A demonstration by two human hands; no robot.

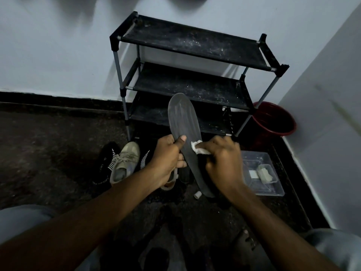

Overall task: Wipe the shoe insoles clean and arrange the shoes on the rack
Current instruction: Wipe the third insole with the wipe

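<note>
Insole [183, 122], dark grey: centre of frame, long axis running from lower right up to a toe end that overlaps the rack [195, 45] behind. Left hand [168, 159]: clasps its left edge at mid-length, thumb laid on the top face. Right hand [222, 161]: fingers curled, pinching a white wipe [199, 148] against the insole just right of that thumb; unwiped length lies up-frame toward the toe. Heel end appears to sit below the right hand, partly hidden. Shoes [125, 161]: floor, lower left of the insole, none shelved.
</note>
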